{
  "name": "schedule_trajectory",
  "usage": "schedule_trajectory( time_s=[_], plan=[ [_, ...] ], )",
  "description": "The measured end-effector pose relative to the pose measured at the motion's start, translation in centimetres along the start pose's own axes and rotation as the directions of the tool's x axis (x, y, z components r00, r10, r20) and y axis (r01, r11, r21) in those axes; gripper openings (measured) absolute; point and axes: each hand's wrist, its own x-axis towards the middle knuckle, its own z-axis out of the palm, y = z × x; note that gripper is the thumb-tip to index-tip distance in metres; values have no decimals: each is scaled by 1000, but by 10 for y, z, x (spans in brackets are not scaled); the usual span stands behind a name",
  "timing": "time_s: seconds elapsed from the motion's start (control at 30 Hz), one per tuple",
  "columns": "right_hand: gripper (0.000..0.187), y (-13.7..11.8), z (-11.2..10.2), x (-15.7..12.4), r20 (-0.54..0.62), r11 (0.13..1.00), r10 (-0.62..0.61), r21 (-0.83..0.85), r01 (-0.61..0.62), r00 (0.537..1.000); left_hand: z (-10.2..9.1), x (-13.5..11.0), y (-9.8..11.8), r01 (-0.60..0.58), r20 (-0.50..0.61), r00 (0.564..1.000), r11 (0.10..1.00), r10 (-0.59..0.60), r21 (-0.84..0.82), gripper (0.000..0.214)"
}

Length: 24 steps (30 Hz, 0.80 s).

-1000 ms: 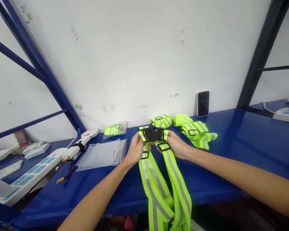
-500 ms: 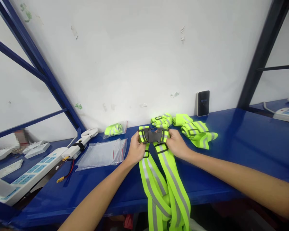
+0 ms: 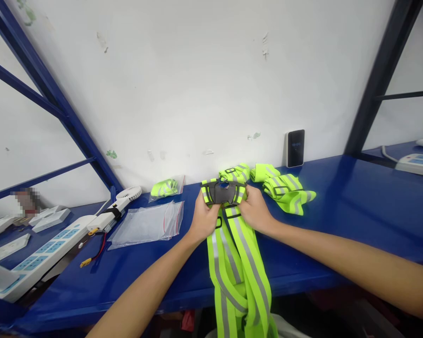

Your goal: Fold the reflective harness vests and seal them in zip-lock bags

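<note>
Between my two hands is a black side-release buckle [image 3: 224, 193], its two halves pushed together, on a neon-yellow reflective strap harness [image 3: 248, 256]. My left hand [image 3: 205, 217] is closed on the buckle's left side, thumb at its lower edge. My right hand [image 3: 256, 209] grips the right side where the webbing passes through. From the buckle, yellow straps with grey reflective stripes and black sliders hang down over the table's front edge. Just behind my hands lie rolled reflective straps [image 3: 235, 172], with a looser bundle of straps [image 3: 289, 191] to the right.
On the blue table [image 3: 341, 211] lie clear zip bags [image 3: 144, 224], a bagged yellow strap bundle [image 3: 165, 188], a small white fan [image 3: 129, 193] and a red-black cable with yellow connectors [image 3: 99, 249]. A power strip [image 3: 49, 251] is at left; a black-screened device [image 3: 295, 148] stands against the wall.
The buckle halves, partly apart before, have come together. My left thumb has shifted to the buckle's lower edge, and my hands are slightly closer. The view has tilted slightly.
</note>
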Motion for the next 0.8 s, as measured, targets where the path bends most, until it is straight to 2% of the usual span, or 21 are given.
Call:
schedule_trajectory(
  time_s=[0.27,0.37,0.47,0.63,0.73,0.8],
  plan=[
    [37,1,-4,3,5,979,-132,-158,131,991,3,2,-2,64,-24,998,997,-65,-50,28],
    [38,5,-5,4,24,946,-214,-244,213,977,4,2,-2,99,-54,993,994,-102,-51,27],
    [31,10,-6,4,35,904,-268,-335,264,963,5,0,1,83,-77,993,996,-86,-43,28],
    [22,12,-3,1,102,902,-204,-367,228,974,7,-3,3,21,-107,994,1000,-24,-22,25],
    [20,8,-1,0,190,927,-153,-312,207,970,7,-4,1,9,-117,993,1000,-11,-14,26],
    [22,5,-1,0,205,946,-138,-261,190,969,7,-4,-1,-10,-115,993,1000,10,-4,28]
  ],
)
